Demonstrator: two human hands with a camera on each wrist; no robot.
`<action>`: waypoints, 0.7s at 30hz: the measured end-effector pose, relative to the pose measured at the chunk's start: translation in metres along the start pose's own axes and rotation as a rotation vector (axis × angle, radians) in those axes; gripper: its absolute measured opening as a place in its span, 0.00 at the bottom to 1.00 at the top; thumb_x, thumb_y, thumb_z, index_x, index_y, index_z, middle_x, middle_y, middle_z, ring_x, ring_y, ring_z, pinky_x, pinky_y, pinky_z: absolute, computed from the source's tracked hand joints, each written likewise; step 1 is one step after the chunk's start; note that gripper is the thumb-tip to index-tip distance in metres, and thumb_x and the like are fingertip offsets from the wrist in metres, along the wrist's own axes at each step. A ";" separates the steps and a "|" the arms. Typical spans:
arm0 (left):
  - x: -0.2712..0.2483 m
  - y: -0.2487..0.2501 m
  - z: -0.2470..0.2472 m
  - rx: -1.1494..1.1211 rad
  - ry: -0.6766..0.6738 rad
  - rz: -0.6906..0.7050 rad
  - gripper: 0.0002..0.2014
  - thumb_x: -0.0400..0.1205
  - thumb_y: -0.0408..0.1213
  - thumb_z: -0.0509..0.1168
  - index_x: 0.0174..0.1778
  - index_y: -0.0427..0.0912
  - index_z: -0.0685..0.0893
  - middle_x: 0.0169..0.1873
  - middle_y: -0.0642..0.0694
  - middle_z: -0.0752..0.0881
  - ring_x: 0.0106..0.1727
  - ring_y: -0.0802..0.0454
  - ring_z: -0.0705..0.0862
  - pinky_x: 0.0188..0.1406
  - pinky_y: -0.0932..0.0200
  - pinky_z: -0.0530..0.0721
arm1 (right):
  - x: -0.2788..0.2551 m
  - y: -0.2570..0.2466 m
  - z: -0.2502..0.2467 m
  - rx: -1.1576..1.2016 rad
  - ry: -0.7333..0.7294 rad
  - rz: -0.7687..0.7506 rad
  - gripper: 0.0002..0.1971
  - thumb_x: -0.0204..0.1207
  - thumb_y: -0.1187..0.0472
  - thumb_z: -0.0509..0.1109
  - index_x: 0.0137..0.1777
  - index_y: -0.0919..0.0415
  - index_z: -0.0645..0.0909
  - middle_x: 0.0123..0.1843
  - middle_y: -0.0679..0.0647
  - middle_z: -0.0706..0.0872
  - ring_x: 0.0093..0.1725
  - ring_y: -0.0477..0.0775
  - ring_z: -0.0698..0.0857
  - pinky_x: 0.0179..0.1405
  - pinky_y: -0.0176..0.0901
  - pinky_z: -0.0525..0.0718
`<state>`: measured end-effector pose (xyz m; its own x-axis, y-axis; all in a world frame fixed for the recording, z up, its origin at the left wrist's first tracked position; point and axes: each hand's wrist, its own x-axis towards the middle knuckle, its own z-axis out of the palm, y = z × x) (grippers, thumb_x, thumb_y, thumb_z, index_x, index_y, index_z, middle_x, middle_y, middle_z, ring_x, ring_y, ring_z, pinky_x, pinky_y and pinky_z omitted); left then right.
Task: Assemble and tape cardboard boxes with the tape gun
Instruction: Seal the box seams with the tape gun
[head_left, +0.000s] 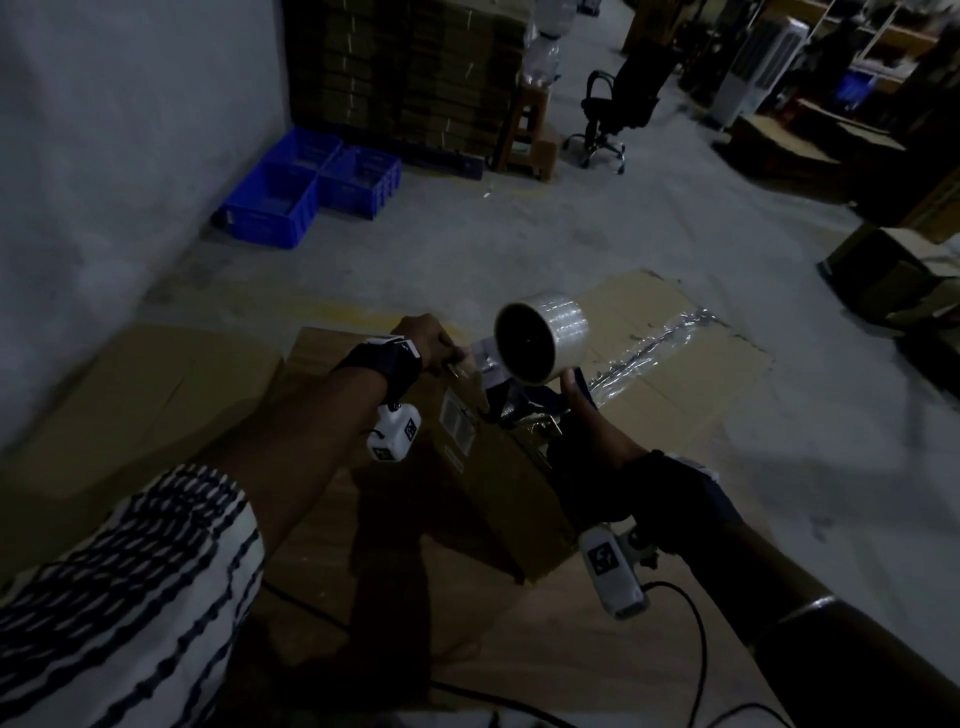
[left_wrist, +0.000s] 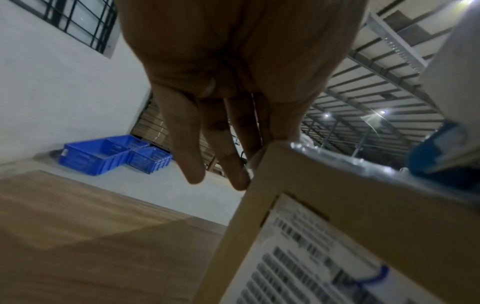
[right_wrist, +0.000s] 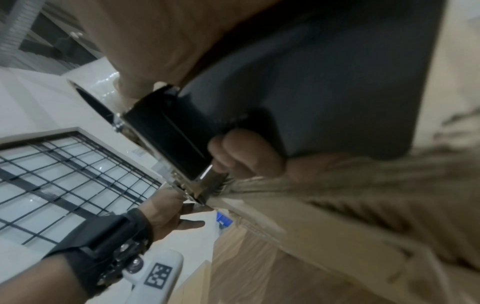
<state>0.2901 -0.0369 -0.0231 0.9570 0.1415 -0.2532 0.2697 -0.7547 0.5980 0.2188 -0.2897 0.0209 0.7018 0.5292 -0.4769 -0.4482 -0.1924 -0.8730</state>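
A brown cardboard box with a white label stands in front of me. My left hand rests over its far top edge, fingers straight down the far side, beside shiny clear tape on the top. My right hand grips the handle of the dark tape gun, whose clear tape roll is raised above the box. In the right wrist view the tape gun's metal blade end meets the box's top edge, close to the left hand.
Flattened cardboard with crumpled tape strips lies on the concrete floor to the right; another sheet lies to the left. Blue crates sit by the wall. Stacked flat boxes and an office chair stand behind. A black cable trails near me.
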 end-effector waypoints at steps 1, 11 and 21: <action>0.000 0.001 0.001 0.000 0.008 0.010 0.15 0.82 0.47 0.69 0.50 0.37 0.92 0.42 0.37 0.91 0.38 0.43 0.88 0.37 0.57 0.87 | -0.001 0.001 0.000 -0.020 0.005 -0.016 0.15 0.79 0.26 0.54 0.43 0.14 0.83 0.88 0.70 0.58 0.60 0.64 0.80 0.66 0.59 0.77; 0.000 -0.005 0.005 -0.042 0.043 0.039 0.17 0.81 0.50 0.69 0.46 0.37 0.92 0.38 0.36 0.91 0.27 0.50 0.82 0.38 0.59 0.79 | -0.036 0.016 -0.017 0.019 0.138 0.083 0.30 0.80 0.26 0.54 0.68 0.42 0.84 0.23 0.48 0.74 0.19 0.48 0.74 0.21 0.39 0.68; 0.003 -0.003 0.006 -0.023 0.042 0.045 0.17 0.80 0.51 0.70 0.47 0.39 0.93 0.39 0.36 0.91 0.42 0.41 0.88 0.56 0.50 0.86 | -0.066 0.022 -0.028 -0.098 0.124 0.181 0.45 0.75 0.20 0.50 0.81 0.49 0.74 0.25 0.55 0.61 0.19 0.51 0.57 0.20 0.40 0.62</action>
<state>0.2915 -0.0375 -0.0302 0.9718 0.1341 -0.1938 0.2278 -0.7462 0.6256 0.1775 -0.3518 0.0305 0.6805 0.3741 -0.6300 -0.5209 -0.3576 -0.7751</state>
